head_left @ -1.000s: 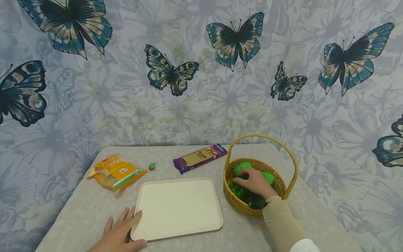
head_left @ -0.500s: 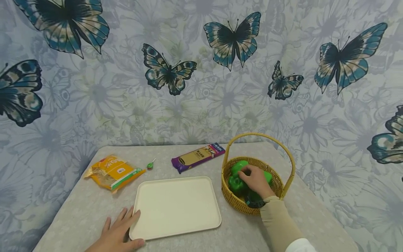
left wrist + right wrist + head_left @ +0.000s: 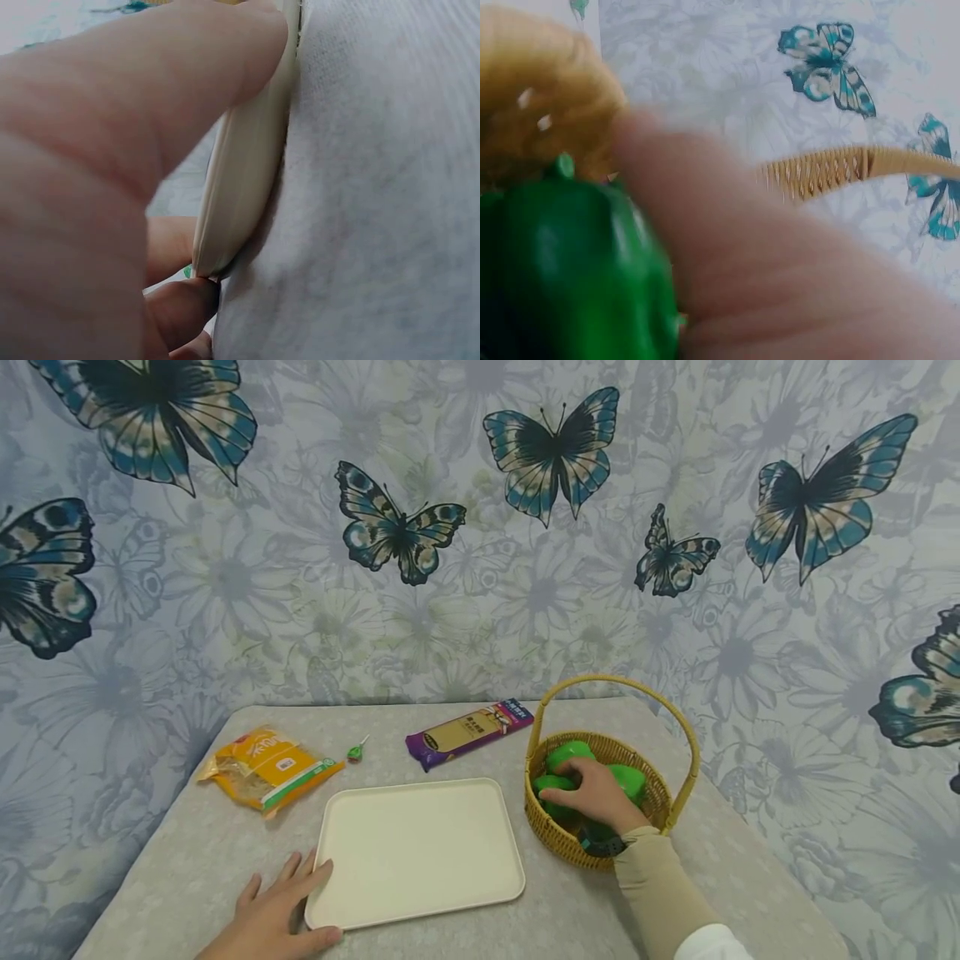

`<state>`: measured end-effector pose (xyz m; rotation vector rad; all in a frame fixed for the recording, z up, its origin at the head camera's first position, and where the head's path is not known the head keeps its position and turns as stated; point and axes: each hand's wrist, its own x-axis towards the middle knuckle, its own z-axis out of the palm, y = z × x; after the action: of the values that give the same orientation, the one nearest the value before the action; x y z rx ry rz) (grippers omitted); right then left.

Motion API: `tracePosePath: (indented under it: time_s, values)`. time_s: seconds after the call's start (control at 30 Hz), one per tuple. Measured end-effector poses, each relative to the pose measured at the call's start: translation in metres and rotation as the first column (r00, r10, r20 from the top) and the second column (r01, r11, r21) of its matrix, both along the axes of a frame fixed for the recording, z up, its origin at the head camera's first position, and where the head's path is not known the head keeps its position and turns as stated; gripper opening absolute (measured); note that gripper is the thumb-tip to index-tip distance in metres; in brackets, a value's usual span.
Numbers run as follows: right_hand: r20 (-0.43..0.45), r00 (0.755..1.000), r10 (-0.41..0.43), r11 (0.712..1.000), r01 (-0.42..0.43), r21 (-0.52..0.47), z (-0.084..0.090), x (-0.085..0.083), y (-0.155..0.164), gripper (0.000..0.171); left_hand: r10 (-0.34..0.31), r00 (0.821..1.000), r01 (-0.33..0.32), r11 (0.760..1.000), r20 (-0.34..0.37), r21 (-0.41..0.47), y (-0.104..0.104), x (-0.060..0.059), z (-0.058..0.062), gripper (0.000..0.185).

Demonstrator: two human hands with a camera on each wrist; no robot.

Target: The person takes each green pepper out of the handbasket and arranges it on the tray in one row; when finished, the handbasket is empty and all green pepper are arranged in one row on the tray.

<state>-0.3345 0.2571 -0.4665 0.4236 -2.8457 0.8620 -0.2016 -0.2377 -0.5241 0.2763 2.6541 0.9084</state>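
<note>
A woven basket [image 3: 572, 849] with a hoop handle [image 3: 832, 172] stands at the right of the table and holds green peppers [image 3: 570, 752]. My right hand [image 3: 592, 789] is down inside it, fingers curled over one green pepper [image 3: 570, 262] at the basket's left side. A cream tray [image 3: 420, 852] lies bare in the middle. My left hand [image 3: 288, 906] lies flat on the table at the tray's near left corner. Its thumb [image 3: 150, 112] presses the tray rim [image 3: 247, 195] and its fingers are straight.
A yellow noodle packet [image 3: 270, 768], a small green lollipop [image 3: 356, 750] and a purple packet [image 3: 468, 733] lie along the back of the grey table [image 3: 187, 860]. A butterfly-patterned wall stands right behind it.
My right hand has shifted inside the basket toward its left side and closed over a pepper. My left hand has stayed at the tray's corner.
</note>
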Motion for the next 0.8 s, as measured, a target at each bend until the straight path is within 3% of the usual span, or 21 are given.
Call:
tracePosePath:
  time_s: [0.17,0.33,0.47,0.7,0.8]
  values:
    - [-0.016,0.999,0.049,0.999,-0.049,0.003,-0.0021,-0.0011,-0.0027,0.057,-0.003,1.0,0.003,1.0,0.009,-0.02,0.0004,-0.0005,0.0027,0.091]
    - [-0.037,0.999,0.01,1.0,-0.009,0.023,-0.0018,-0.0033,-0.0005,0.036,0.002,1.0,-0.003,0.999,-0.014,-0.042,0.0026,-0.001,0.003,0.092]
    - [-0.038,0.999,-0.018,0.999,0.019,0.041,-0.0036,-0.006,0.0026,0.036,-0.003,0.999,0.001,0.999,-0.041,-0.043,0.0034,-0.0006,0.0025,0.092]
    - [-0.036,0.999,-0.029,0.999,0.03,0.041,-0.0055,-0.0069,0.0036,0.05,-0.001,1.0,0.001,1.0,-0.008,-0.019,0.0026,0.0002,0.0022,0.091]
    - [-0.023,0.999,-0.045,0.999,0.045,0.01,-0.0056,-0.0056,0.003,0.043,-0.009,1.0,0.009,1.0,-0.019,-0.017,0.0021,0.0001,0.001,0.091]
